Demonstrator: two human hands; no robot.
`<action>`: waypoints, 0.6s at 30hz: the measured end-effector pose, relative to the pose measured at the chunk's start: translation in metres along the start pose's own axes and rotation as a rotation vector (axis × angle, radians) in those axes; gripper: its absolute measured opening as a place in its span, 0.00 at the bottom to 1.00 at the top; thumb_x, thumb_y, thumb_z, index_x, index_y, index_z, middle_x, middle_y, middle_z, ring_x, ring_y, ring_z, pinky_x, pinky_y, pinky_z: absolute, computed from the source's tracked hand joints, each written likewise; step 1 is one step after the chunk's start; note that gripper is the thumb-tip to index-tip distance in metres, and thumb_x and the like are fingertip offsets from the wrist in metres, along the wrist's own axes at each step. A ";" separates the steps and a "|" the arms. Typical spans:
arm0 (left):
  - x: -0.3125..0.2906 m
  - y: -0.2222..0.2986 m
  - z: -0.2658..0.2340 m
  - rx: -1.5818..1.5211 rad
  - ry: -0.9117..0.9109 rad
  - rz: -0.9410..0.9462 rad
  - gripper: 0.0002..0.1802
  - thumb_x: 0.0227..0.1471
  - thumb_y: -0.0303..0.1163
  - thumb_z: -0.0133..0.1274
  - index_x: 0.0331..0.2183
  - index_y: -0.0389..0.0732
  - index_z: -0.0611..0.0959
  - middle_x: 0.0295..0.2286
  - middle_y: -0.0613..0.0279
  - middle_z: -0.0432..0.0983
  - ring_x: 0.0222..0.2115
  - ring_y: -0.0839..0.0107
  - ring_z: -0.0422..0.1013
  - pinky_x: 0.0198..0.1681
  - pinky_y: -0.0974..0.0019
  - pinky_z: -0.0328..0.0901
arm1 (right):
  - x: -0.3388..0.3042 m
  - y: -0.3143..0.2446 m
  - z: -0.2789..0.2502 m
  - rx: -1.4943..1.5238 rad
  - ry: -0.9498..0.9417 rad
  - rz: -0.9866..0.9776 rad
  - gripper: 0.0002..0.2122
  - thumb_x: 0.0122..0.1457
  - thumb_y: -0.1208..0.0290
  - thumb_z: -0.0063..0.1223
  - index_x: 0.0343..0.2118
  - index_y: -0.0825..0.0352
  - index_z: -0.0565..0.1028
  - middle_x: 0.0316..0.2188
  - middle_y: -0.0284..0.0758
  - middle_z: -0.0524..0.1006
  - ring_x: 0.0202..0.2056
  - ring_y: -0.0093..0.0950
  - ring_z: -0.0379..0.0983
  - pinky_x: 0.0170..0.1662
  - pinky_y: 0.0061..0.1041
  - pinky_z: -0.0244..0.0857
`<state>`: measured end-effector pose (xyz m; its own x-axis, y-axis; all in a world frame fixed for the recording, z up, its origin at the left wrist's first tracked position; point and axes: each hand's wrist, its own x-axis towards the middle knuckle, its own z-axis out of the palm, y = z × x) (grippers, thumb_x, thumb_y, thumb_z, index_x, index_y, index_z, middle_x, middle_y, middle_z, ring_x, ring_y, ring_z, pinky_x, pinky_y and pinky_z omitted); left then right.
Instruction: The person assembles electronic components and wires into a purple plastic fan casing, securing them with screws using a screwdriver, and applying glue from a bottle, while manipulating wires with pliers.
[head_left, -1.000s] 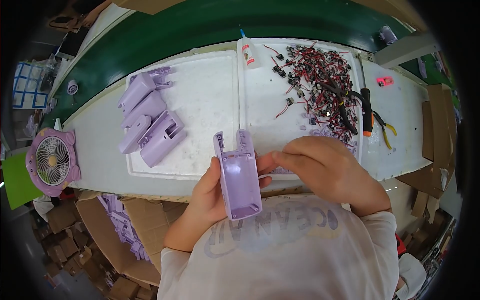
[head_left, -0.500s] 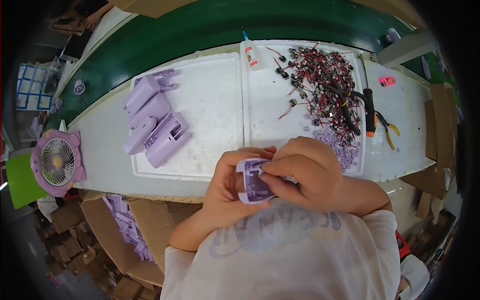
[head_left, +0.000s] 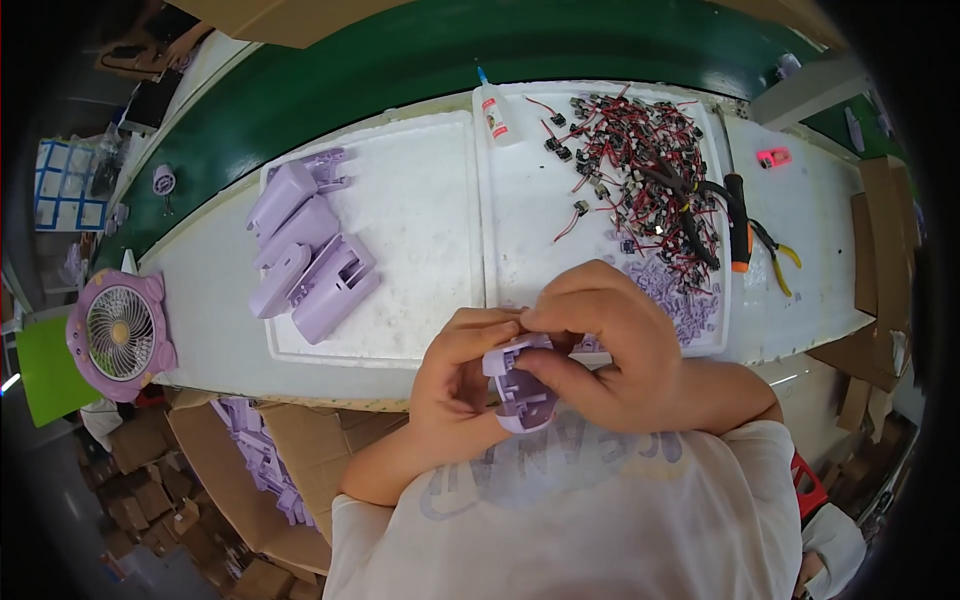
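Observation:
A hollow lilac plastic housing (head_left: 524, 402) is held close to my chest, its ribbed inside facing up. My left hand (head_left: 462, 375) wraps round its left side and far edge. Across its far right part reaches my right hand (head_left: 600, 340), closed, with the thumb inside the housing and the index finger on its outer far edge. Whether a small part sits between those fingers is hidden. Beyond my right hand lies a heap of tiny lilac plastic pieces (head_left: 680, 305). Several lilac housings (head_left: 335, 290) are grouped on the left white foam tray (head_left: 420, 230).
Small switches with red and black wires (head_left: 630, 150) pile up on the right tray, with pliers (head_left: 690, 205) over them. Yellow-handled cutters (head_left: 775, 260) lie beside it. A glue bottle (head_left: 494, 115) stands behind. At left are a lilac fan (head_left: 120, 330) and a carton (head_left: 225, 480) of lilac parts.
The housing has tilted and dropped slightly toward my chest. My right thumb and finger have shifted to its far edge, and the left hand has turned with it.

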<state>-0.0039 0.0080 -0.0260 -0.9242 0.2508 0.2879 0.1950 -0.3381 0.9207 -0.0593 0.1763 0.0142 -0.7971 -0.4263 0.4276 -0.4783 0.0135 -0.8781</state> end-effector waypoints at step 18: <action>0.008 0.004 0.010 -0.088 0.208 -0.225 0.33 0.39 0.16 0.57 0.49 0.39 0.64 0.43 0.57 0.66 0.44 0.67 0.65 0.47 0.63 0.62 | 0.004 0.017 -0.006 0.047 -0.126 0.285 0.10 0.47 0.81 0.56 0.34 0.70 0.72 0.29 0.37 0.72 0.27 0.28 0.71 0.29 0.23 0.66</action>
<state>-0.0074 0.0177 -0.0172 -0.9900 0.1404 0.0111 -0.0427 -0.3747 0.9261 -0.0728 0.1805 0.0019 -0.8434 -0.5200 0.1355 -0.2222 0.1080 -0.9690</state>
